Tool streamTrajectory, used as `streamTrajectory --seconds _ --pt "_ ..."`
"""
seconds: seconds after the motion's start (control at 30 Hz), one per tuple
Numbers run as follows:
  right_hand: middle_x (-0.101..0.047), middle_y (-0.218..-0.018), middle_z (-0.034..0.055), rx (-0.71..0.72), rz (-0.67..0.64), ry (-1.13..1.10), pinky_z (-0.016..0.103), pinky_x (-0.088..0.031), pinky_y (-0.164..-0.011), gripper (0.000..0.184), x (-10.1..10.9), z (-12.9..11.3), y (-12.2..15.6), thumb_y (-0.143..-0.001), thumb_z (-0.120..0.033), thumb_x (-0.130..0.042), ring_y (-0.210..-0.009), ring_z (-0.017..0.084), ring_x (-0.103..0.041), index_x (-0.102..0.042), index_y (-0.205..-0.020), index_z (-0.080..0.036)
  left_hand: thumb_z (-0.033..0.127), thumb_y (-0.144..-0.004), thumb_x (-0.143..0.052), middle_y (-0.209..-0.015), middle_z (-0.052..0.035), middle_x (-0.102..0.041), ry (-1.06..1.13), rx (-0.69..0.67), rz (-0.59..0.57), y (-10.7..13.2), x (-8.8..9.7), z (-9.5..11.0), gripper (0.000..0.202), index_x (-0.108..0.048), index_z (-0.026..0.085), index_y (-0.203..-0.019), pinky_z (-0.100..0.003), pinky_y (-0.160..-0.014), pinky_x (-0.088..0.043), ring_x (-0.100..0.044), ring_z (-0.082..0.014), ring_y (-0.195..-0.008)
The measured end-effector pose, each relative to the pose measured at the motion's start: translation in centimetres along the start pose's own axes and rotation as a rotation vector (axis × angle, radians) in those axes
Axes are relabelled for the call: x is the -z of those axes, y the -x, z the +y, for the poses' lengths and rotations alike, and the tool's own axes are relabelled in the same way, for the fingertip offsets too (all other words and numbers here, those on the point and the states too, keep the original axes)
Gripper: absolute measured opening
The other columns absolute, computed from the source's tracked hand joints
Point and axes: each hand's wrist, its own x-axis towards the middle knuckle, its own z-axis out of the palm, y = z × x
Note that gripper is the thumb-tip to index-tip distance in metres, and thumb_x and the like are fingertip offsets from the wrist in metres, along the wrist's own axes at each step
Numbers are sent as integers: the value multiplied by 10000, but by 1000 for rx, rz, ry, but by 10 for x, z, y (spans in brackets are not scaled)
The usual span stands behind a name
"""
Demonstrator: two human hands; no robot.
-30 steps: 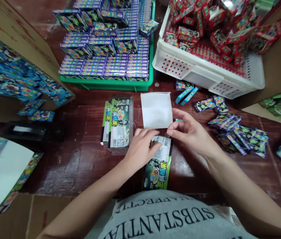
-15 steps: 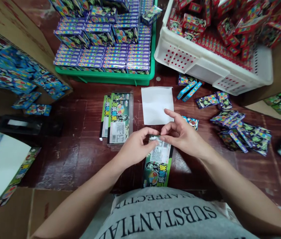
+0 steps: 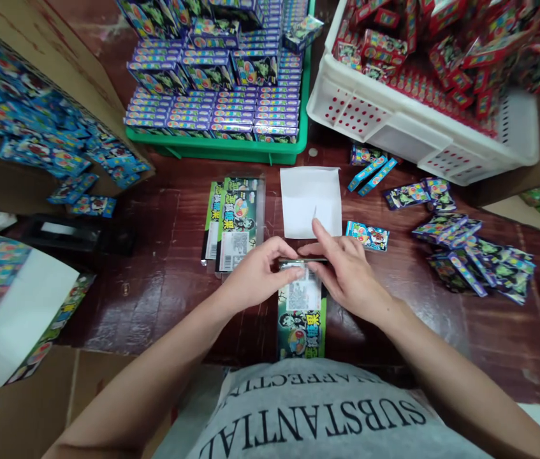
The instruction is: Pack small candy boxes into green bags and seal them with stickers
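Both hands meet at the far end of a printed candy box [image 3: 302, 319], which is green and black with a white label and lies close to my body. My left hand [image 3: 262, 271] pinches its far left corner between thumb and fingers. My right hand [image 3: 346, 264] grips the far right side, its index finger pointing forward over a white paper sheet [image 3: 308, 197]. What the fingertips do at the edge is partly hidden. Left of the hands, more flat candy boxes [image 3: 238, 217] of the same print overlap in a small stack. A small blue candy packet [image 3: 368, 236] lies just beyond my right hand.
A green crate [image 3: 231, 150] of purple candy boxes stands at the back. Right of it is a white basket [image 3: 389, 137] of red packets. Purple packets [image 3: 480, 255] are piled at right. A cardboard box [image 3: 88, 83] holds blue packets at left, near a black tape dispenser [image 3: 73, 233].
The view has shifted slightly, so the surroundings sit further right. My right hand has turned a little, and the blue packet beyond it shows more fully. Both hands stay at the box's far end.
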Motion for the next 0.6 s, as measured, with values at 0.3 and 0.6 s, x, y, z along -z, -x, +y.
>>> streamTrajectory --seconds 0.3,0.6 --pt "-482 -1332 97 -460 500 -655 474 -575 -911 805 -10 3 41 -884 -423 -701 -1073 249 -631 -204 -1517 -413 287 -838 -739 -1283 -55 -612 372 -26 569 41 15 -10 709 -421 430 -1455 -315 -755 -601 -646 -224 -1087" --pt "-573 -1226 52 -274 406 -642 410 -599 -810 796 5 5 28 -870 -330 -730 -906 207 -640 -226 -1477 -434 250 -866 -740 -1141 -39 -636 139 -69 174 56 -40 -20 337 -571 289 -1154 -292 -810 -566 -654 -162 -965"
